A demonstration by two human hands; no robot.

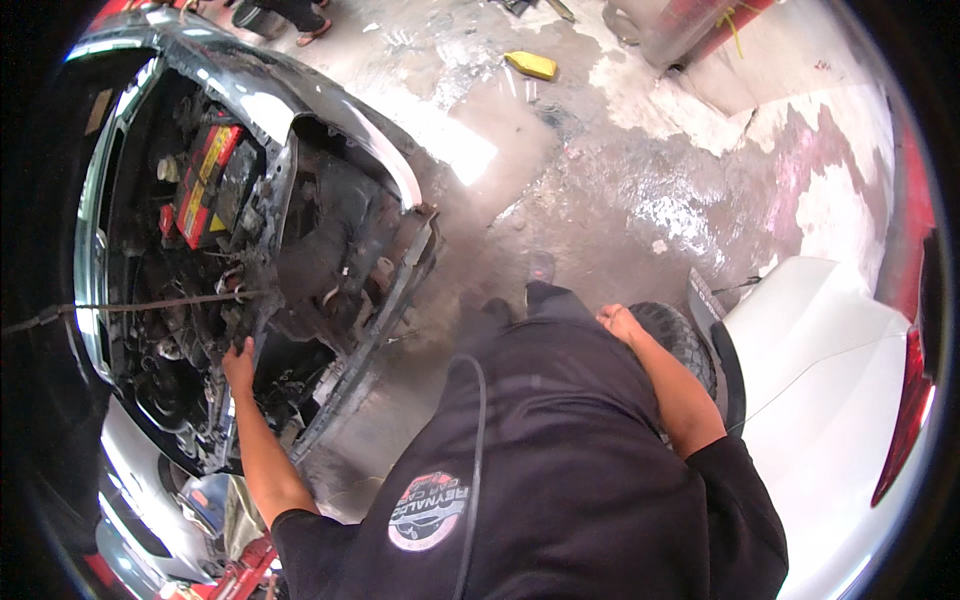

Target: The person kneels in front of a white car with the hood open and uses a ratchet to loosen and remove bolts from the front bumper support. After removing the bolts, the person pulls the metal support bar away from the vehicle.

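Note:
On my left stands a dark car (205, 48) with its bonnet raised and its front stripped of bumper and trim. My left hand (240, 366) rests at the front edge of its engine bay (180, 330), thumb and fingers apart, touching the dark front frame; some fingertips are lost against the dark parts. My right hand (620, 323) hangs beside my right thigh with curled fingers; whether anything is in them is hidden. A battery (208, 180) with a red and yellow label sits farther back in the bay. A thin rod (150, 304) crosses above the engine.
A white car (830, 350) and a tyre (672, 340) stand close on my right. The bare bumper beam (375, 325) juts out by my left. Wet patches cover the concrete floor (590, 200), where a yellow object (532, 66) lies. Another person's foot (314, 33) shows at the top.

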